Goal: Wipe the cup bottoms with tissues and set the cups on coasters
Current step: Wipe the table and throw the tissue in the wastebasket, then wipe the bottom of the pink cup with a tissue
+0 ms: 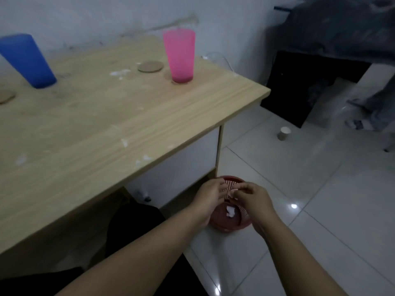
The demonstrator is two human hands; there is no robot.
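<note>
A pink cup stands upright on a round coaster near the table's far right. A blue cup stands at the far left, beside a coaster at the left edge. One bare coaster lies left of the pink cup. Both hands hover over a red basket on the floor. My left hand has its fingers stretched out. My right hand pinches a small white scrap at my left fingertips. A crumpled tissue lies in the basket.
The wooden table carries scattered white tissue crumbs. On the tiled floor stand a small paper cup and a black board leaning at the back right. A dark covered heap fills the upper right corner.
</note>
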